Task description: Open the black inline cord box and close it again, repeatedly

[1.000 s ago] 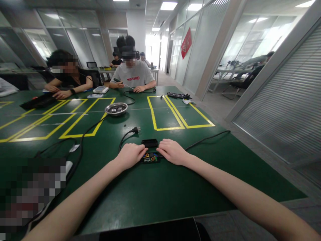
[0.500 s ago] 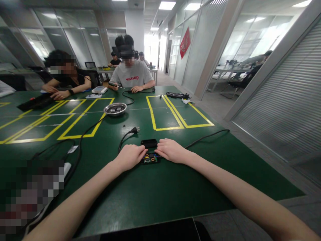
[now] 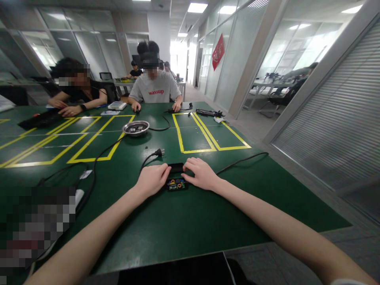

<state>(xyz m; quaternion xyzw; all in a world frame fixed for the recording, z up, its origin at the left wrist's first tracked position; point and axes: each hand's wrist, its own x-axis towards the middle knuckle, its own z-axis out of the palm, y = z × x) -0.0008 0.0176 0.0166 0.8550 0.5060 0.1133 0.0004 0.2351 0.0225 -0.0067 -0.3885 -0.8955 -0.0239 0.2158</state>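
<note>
An opened power adapter lies in two black halves at the near middle of the green table. Its lower half shows a circuit board with copper-coloured coils and blue and yellow parts. Just beyond it is the black plastic cover, hollow side toward me. My left hand is closed with its fingertips on the cover's left end. At the right end, the curled fingers of my right hand grip the cover, its thumb lower, near the board. The exact finger contact is partly hidden.
A black plug on a cable lies beyond my left hand. Farther off stands a metal bowl with small parts. Another cable runs right. Yellow tape outlines mark the table. Two people sit across it.
My right fingers have spread a little, and the thumb has parted from them. The cover stays between my hands. The person opposite has moved both hands apart.
</note>
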